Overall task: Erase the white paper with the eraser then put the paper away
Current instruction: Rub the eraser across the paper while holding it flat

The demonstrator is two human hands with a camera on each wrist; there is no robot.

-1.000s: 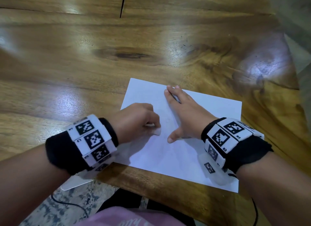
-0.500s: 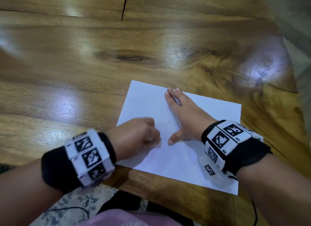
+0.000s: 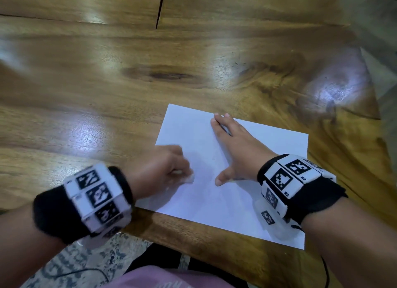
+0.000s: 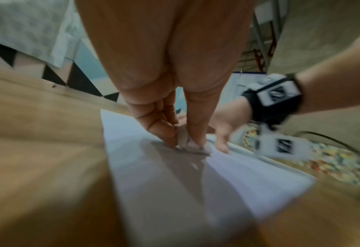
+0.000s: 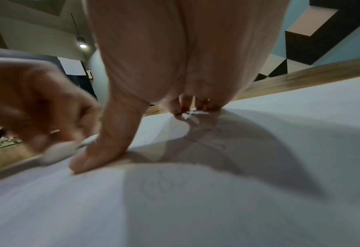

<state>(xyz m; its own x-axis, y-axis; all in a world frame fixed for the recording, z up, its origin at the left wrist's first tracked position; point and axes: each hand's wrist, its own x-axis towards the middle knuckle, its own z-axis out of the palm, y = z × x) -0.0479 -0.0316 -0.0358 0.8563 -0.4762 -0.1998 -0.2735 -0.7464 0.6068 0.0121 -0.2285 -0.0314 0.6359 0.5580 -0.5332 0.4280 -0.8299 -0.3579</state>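
Head view: high, looks forward and down on table [image 3: 107, 90], both wrists in frame. Left wrist view: low, close, along fingers, faces right across paper [image 4: 174, 183]. Right wrist view: low, close, faces left. All share paper.

The left hand [image 3: 163, 171] is curled, fingers [image 4: 164, 133] pinched together; at its 3 o'clock the right hand [image 3: 238, 150] lies flat, thumb splayed.
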